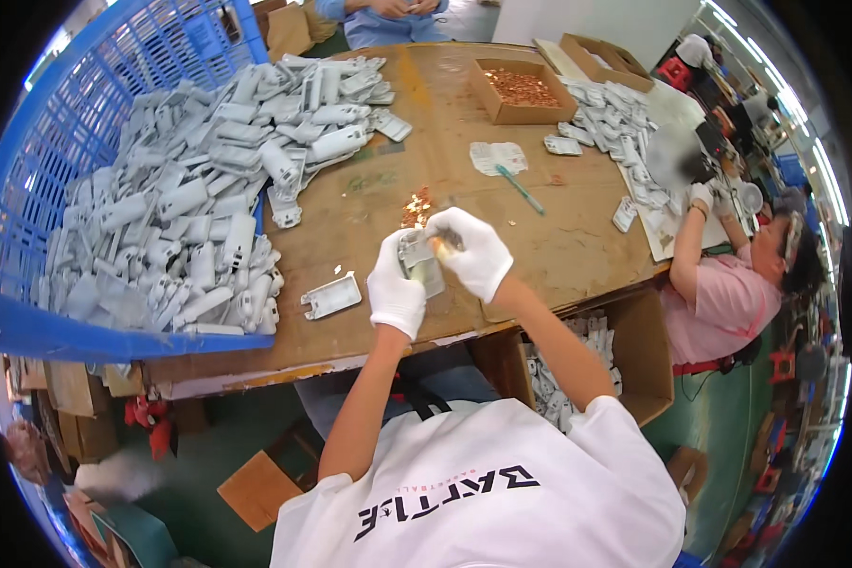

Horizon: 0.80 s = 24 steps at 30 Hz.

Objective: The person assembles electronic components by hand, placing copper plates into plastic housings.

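Observation:
My left hand, in a white glove, grips a pale grey plastic casing above the table's near edge. At the casing's upper end, my right hand, also gloved, has its thumb and fingers pinched together. Whatever is between those fingertips is too small to make out. Just beyond both hands lies a little pile of shiny copper-coloured pieces. Left of my left hand, a single open casing half rests on the table.
A large blue crate spills casings at the left. Farther back sit a carton of copper pieces, a paper and a pen. A carton of casings stands below the edge; a co-worker works at right.

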Motion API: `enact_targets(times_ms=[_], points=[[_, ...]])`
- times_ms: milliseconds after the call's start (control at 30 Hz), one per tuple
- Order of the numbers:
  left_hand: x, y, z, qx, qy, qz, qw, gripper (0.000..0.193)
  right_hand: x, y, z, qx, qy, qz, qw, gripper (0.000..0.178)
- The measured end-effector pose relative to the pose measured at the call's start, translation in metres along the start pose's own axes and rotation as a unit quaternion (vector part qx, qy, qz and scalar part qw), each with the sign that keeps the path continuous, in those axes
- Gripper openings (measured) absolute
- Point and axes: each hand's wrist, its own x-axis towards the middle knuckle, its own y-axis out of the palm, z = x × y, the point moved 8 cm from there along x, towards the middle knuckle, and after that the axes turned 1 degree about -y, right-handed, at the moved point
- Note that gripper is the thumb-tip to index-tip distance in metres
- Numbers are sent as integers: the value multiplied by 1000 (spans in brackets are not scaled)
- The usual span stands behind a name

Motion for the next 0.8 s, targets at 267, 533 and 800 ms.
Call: enact_targets(times_ms=[267,533,800], points=[[-14,-14,-13,92,-23,-37,995,34,-17,23,19,-142,-105,-81,981,22],[-31,-21,-41,107,85,62,989,39,-35,24,-7,-39,126,32,991,14],[-107,-20,-4,191,-43,185,963,18,-129,51,-1,-145,81,80,983,14]])
